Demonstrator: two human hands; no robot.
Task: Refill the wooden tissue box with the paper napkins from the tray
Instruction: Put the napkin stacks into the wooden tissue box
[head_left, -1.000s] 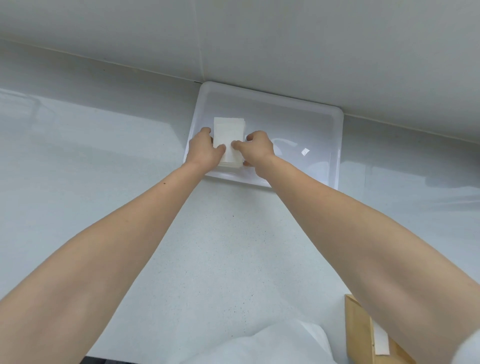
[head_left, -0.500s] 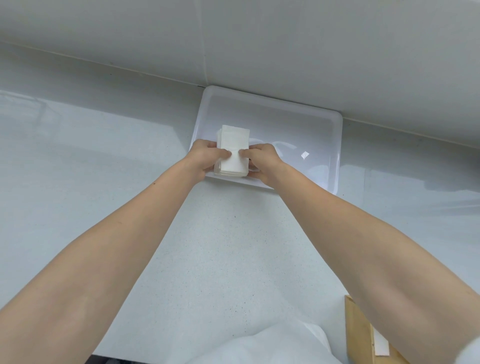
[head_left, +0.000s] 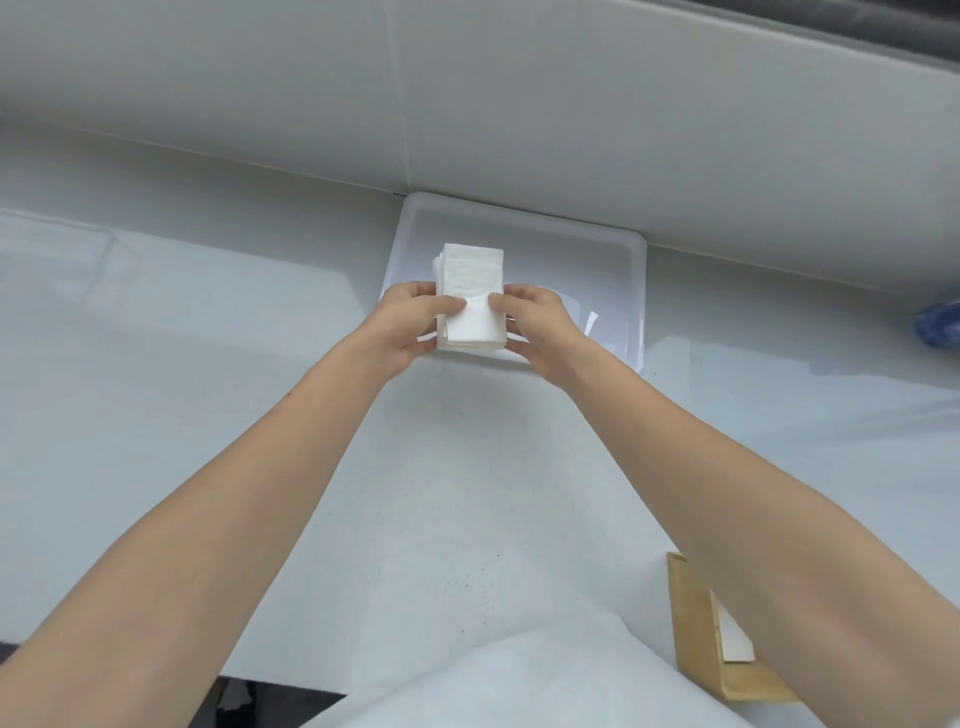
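A white stack of paper napkins (head_left: 471, 291) is held over the near edge of the white plastic tray (head_left: 613, 249), which sits against the back wall. My left hand (head_left: 410, 325) grips the stack's left side with the thumb on top. On the stack's right side is my right hand (head_left: 540, 327), thumb on top as well. The wooden tissue box (head_left: 696, 644) lies at the lower right of the counter, partly hidden behind my right forearm, with a white napkin showing inside.
A small scrap of clear film (head_left: 591, 322) lies in the tray's right part. A blue object (head_left: 940, 327) sits at the far right edge. The white counter (head_left: 467, 493) stretches between tray and box; its front edge is near my body.
Both hands have closed on the napkin stack and lifted it off the tray floor, drawing it toward the tray's near edge. The camera view has shifted slightly.
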